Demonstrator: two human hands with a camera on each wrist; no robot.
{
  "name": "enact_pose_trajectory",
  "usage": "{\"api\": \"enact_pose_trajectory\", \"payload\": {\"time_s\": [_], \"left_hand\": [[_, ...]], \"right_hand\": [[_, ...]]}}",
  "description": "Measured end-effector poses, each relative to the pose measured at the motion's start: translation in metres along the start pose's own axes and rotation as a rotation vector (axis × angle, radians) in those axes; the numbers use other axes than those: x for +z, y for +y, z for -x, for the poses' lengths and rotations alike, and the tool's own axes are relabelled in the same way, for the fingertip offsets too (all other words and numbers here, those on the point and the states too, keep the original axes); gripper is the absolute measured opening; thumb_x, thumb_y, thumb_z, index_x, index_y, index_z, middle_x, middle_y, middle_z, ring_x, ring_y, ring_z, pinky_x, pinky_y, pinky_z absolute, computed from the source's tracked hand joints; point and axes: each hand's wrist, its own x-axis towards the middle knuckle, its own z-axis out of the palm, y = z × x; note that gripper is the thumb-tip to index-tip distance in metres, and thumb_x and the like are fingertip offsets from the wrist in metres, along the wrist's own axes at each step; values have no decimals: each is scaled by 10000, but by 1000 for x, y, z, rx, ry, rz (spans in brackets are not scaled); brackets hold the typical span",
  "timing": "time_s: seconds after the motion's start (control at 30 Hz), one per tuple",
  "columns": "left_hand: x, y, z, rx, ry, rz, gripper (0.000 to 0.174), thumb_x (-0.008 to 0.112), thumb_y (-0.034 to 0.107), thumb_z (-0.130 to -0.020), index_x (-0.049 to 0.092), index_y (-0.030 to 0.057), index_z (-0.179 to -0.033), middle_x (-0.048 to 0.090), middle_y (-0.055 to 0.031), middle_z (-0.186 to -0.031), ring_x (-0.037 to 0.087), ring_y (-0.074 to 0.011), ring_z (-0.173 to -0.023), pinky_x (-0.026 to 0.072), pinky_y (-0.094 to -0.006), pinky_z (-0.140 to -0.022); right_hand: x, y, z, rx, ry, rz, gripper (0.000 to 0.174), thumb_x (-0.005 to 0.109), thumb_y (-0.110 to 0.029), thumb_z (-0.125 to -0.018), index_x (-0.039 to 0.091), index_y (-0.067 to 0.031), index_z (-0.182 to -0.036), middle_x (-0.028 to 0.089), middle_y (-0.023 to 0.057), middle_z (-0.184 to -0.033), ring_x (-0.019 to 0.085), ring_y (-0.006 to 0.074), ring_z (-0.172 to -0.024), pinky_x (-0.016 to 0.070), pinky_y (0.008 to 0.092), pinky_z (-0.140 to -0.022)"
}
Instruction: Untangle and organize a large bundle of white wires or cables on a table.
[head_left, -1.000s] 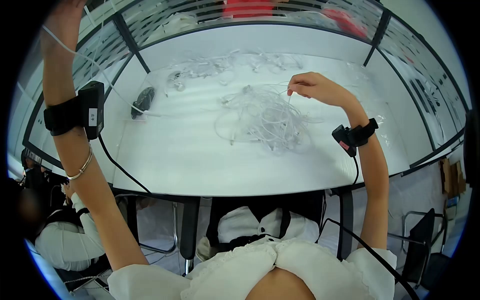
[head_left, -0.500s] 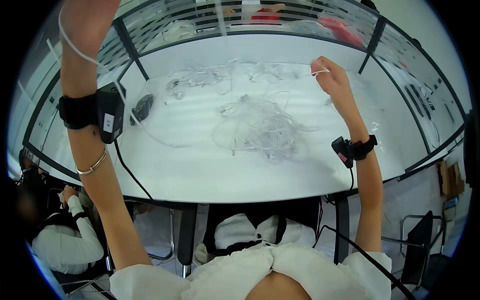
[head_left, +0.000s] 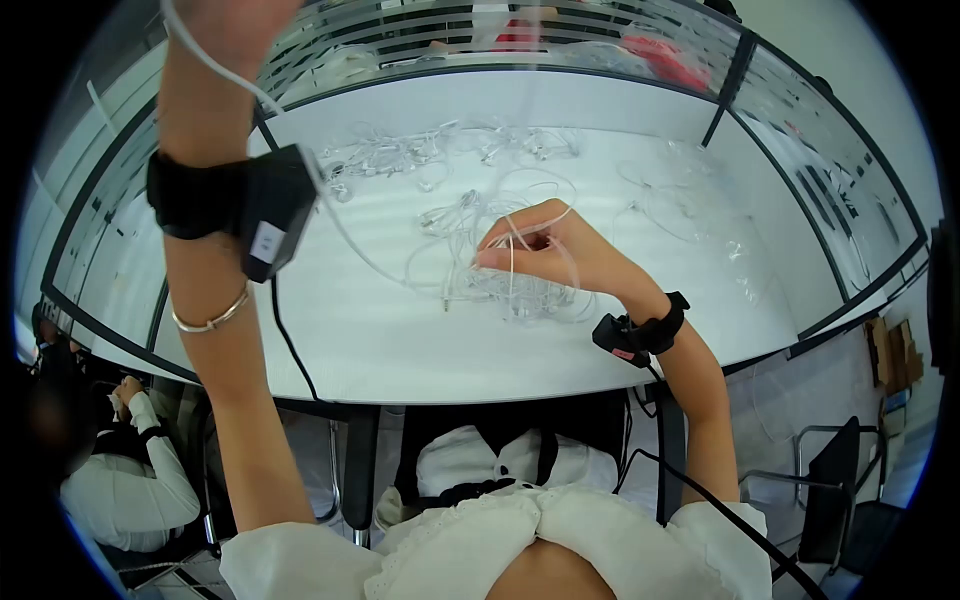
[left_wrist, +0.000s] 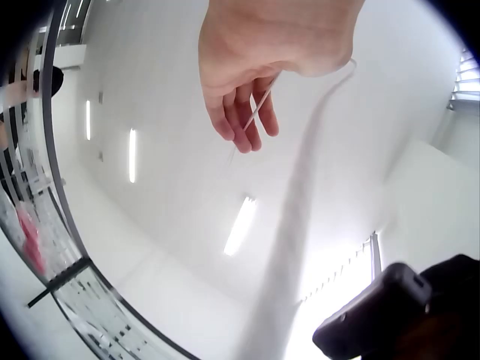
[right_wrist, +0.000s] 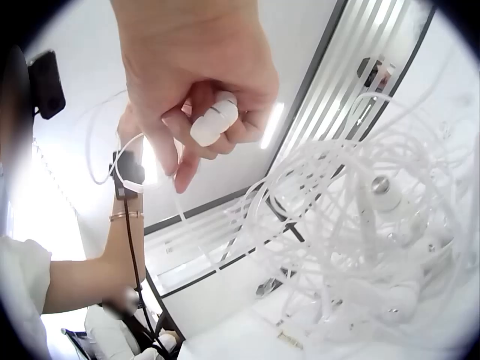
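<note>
White earbud (right_wrist: 213, 124) in right hand (right_wrist: 199, 64) slants down-left in the wrist view.

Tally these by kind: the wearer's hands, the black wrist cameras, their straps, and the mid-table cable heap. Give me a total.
Hands: 2 (left hand, right hand)
Wrist cameras: 2 (left camera, right camera)
Straps: 2 (left strap, right strap)
Mid-table cable heap: 1
Total: 7. Its single cables are too tangled to count.

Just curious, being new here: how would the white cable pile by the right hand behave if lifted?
The cable pile would probably flop, lying in loose curves. It may lift as a clump, its loops crossing. Likely light, being mostly thin cord.
</note>
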Motion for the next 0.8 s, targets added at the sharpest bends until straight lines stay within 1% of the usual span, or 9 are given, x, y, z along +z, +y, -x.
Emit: {"api": "enact_pose_trajectory", "payload": {"time_s": [0.1,0.17,0.23,0.3,0.4,0.57,0.6,0.7,0.8], "left_hand": [[-35,19,3,27,143,124,512,183,316,-1043,348,-112,-1268,395,-275,-1343,376,-345,-1291,293,-427,-1141],[-78,24,4,9,-1,199,498,219,306,-1040,347,-122,-1260,399,-281,-1334,381,-351,-1287,298,-432,-1139],[-89,24,2,-11,34,209,491,271,303,-1036,349,-133,-1248,398,-291,-1329,388,-356,-1281,308,-438,-1133],[-40,16,-7,-67,619,81,498,289,313,-1034,354,-135,-1241,395,-298,-1330,397,-364,-1273,320,-438,-1126],[-50,-4,6,-120,92,96,504,276,324,-1037,359,-130,-1239,406,-304,-1319,420,-381,-1251,334,-433,-1120],[14,-15,11,-112,137,-80,514,268,325,-1040,363,-137,-1244,402,-308,-1326,401,-380,-1274,328,-427,-1128],[19,-16,12,-84,136,-105,519,266,325,-1040,360,-140,-1252,399,-308,-1330,397,-378,-1279,327,-427,-1130],[17,-14,10,-39,156,-94,529,261,323,-1042,347,-142,-1279,393,-302,-1342,396,-368,-1284,323,-425,-1133],[0,-6,7,-65,32,34,530,262,319,-1042,331,-137,-1304,393,-295,-1348,396,-356,-1288,320,-419,-1135]], "right_hand": [[-14,6,5,45,-96,-53,305,733,-255,-809,688,-53,-1032,413,-65,-502,295,42,-466,224,240,-484],[-22,-9,10,64,-251,-105,352,719,-231,-815,657,-56,-1115,370,-78,-474,265,40,-442,206,240,-482],[-7,-20,5,77,-116,-6,343,693,-206,-827,626,-51,-1125,320,-89,-459,241,45,-427,205,239,-488],[11,-17,-6,25,61,50,320,684,-199,-838,617,-54,-1116,312,-93,-460,240,48,-426,203,237,-488],[24,3,-43,-13,127,64,207,630,-172,-884,637,-73,-1066,371,-43,-494,280,58,-447,225,244,-466],[6,18,-66,-13,203,432,137,582,-145,-845,695,-131,-920,658,96,-758,596,234,-669,455,333,-644],[-1,35,-67,-88,257,407,151,568,-163,-866,688,-158,-956,646,111,-746,602,264,-690,456,354,-652],[-24,35,-52,-102,337,501,189,554,-204,-923,664,-123,-1053,430,25,-482,334,137,-444,322,285,-516],[-46,33,-46,179,313,274,266,640,-212,-856,638,-133,-1111,509,-19,-562,418,101,-516,352,269,-506]]}}
